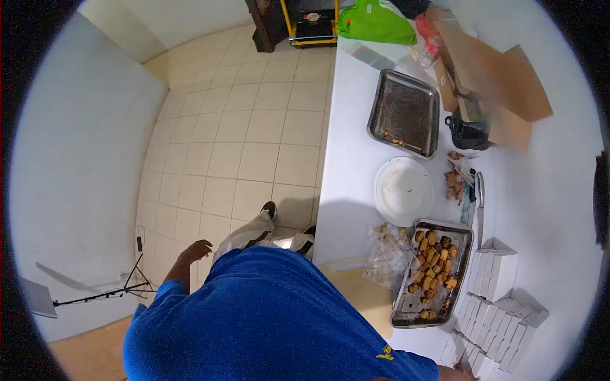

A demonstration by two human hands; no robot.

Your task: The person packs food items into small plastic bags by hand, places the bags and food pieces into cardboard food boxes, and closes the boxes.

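My left hand (201, 249) hangs at my left side over the tiled floor, its fingers stretched out and holding nothing. At the bottom right edge, my right hand (466, 373) is beside a stack of small white boxes (481, 336). Only part of that hand shows, so its grip is hidden. Forward of it on the white table, a metal tray (398, 315) holds several browned, baked-looking pieces (434, 263). A crumpled clear plastic bag (383, 257) lies against the tray's left side.
Farther along the table (349, 159) are a white plate (403, 192), a darkened metal tray (406, 114), a knife (480, 190), a black bag (467, 132), an open cardboard box (518, 82) and a green bag (376, 23). A light tripod (135, 279) stands left; a yellow-framed trolley (312, 43) stands ahead.
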